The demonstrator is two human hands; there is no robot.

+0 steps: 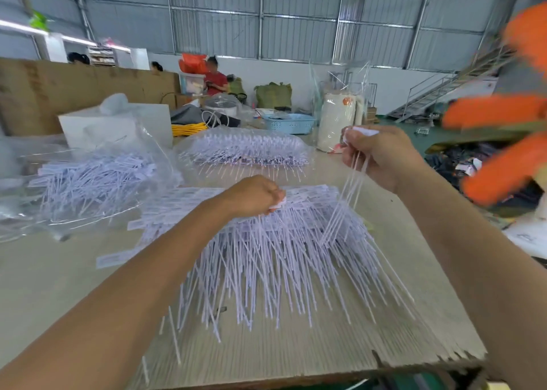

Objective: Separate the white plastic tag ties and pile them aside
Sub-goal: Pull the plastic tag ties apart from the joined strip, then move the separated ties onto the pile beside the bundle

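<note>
A big heap of white plastic tag ties (pixel 281 253) lies on the cardboard-covered table (pixel 59 274), thin tails pointing toward me. My left hand (pixel 254 196) rests on the heap's top and pinches a white tag head. My right hand (pixel 381 156) is lifted above the heap's right side and grips a small bunch of ties (pixel 352 182) by their heads; their tails hang down to the heap. A loose pile of separated ties (pixel 91 179) lies at the left on clear plastic.
A bagged bundle of ties (pixel 245 150) sits behind the heap. A white box (pixel 118 123), a blue basket (pixel 290 122) and a white roll (pixel 337 123) stand farther back. Orange blurred shapes (pixel 503 141) fill the right edge. The table's ragged front edge is near.
</note>
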